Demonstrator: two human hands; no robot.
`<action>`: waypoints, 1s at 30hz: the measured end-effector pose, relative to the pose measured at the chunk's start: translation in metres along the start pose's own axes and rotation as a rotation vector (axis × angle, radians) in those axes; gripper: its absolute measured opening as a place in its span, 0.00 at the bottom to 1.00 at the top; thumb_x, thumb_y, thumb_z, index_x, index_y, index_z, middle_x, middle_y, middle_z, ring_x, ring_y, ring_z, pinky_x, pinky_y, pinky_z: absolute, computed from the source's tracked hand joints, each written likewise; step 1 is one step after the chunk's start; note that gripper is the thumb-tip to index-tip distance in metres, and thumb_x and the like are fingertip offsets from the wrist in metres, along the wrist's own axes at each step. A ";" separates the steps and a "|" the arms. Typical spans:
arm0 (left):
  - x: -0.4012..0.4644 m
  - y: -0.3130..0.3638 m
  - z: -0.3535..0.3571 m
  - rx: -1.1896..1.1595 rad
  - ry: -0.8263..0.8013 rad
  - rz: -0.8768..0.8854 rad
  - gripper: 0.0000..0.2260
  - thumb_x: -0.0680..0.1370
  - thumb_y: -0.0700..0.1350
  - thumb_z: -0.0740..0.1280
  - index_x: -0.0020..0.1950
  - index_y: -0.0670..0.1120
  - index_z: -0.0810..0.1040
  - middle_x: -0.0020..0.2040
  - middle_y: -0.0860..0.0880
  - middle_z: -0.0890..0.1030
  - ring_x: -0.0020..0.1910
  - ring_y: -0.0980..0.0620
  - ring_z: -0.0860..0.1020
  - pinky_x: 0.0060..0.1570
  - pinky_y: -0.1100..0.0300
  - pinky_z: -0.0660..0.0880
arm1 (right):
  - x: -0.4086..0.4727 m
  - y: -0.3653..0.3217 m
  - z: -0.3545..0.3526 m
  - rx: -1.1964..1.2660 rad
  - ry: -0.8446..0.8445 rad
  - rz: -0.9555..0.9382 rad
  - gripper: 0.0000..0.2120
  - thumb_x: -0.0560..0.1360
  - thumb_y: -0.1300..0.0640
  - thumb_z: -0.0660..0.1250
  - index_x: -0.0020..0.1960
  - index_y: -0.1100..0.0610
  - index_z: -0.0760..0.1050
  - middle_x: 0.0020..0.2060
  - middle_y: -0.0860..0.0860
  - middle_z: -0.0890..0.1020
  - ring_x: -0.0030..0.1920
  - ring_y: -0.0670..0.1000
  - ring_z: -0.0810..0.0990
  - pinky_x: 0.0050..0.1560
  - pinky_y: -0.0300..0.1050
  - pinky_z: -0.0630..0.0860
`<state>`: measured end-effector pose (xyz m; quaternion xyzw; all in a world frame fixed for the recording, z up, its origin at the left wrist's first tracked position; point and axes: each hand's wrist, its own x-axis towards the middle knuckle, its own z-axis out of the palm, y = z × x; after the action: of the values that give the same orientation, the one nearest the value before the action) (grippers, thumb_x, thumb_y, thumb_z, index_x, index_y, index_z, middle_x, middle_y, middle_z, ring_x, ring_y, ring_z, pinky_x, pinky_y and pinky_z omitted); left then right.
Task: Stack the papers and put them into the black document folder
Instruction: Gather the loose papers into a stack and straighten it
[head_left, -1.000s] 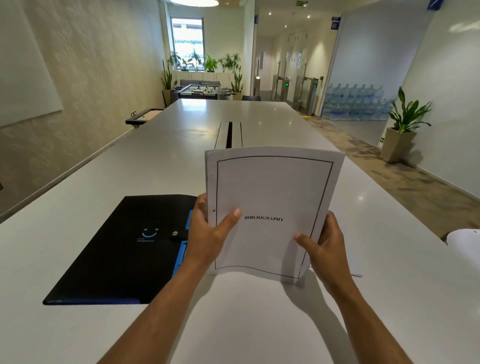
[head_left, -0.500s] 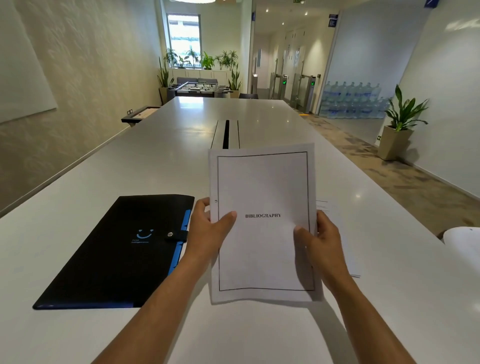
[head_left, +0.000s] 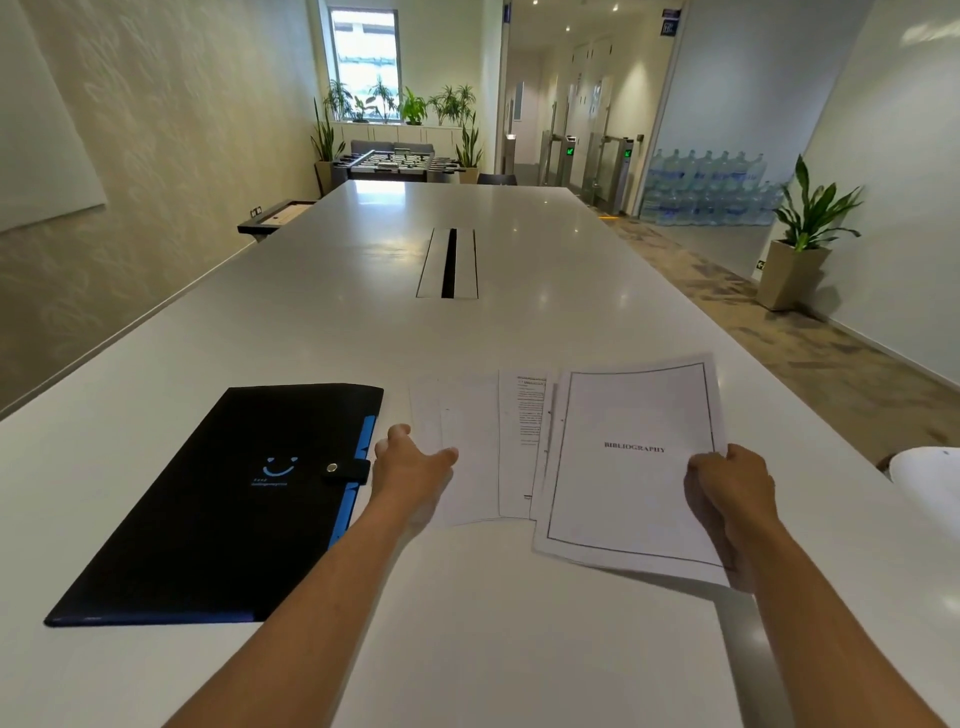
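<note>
Head view: two hands (head_left: 410, 467), one black folder (head_left: 223, 499), several overlapping papers (head_left: 631, 462).

One black folder (head_left: 223, 499); about four loose paper sheets (head_left: 631, 467); two hands.

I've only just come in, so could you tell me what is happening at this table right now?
A person is gathering loose papers at a long white table. The right hand holds the sheet headed BIBLIOGRAPHY by its right edge, with a few sheets under it. The left hand is open, reaching onto the loose sheets lying flat beside the black document folder. The folder lies shut on the table, its strap snapped closed, so nothing has gone into it yet.
</note>
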<state>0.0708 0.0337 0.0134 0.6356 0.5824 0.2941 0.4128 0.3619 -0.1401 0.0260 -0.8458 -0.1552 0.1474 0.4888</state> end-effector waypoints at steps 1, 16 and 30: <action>0.001 0.003 0.000 -0.035 -0.021 -0.014 0.35 0.71 0.50 0.73 0.73 0.43 0.61 0.70 0.41 0.64 0.62 0.43 0.70 0.54 0.52 0.72 | 0.002 0.001 0.000 -0.078 0.037 -0.006 0.15 0.71 0.59 0.61 0.56 0.61 0.75 0.53 0.61 0.81 0.49 0.63 0.79 0.53 0.57 0.77; 0.025 0.024 -0.002 -0.163 -0.108 -0.158 0.34 0.69 0.39 0.77 0.70 0.40 0.63 0.63 0.42 0.70 0.53 0.47 0.70 0.39 0.63 0.77 | -0.005 -0.023 0.048 -0.596 -0.038 -0.084 0.20 0.74 0.57 0.60 0.66 0.56 0.66 0.60 0.62 0.73 0.61 0.64 0.69 0.58 0.57 0.67; 0.027 0.025 0.005 -0.435 -0.298 -0.240 0.33 0.72 0.40 0.75 0.71 0.37 0.61 0.51 0.44 0.75 0.45 0.51 0.79 0.45 0.58 0.73 | -0.032 -0.029 0.097 -0.436 -0.128 -0.373 0.09 0.75 0.58 0.60 0.54 0.58 0.71 0.48 0.57 0.80 0.50 0.62 0.77 0.50 0.53 0.72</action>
<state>0.0917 0.0599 0.0293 0.4949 0.5093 0.2646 0.6525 0.2903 -0.0636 0.0077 -0.8766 -0.3665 0.0710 0.3037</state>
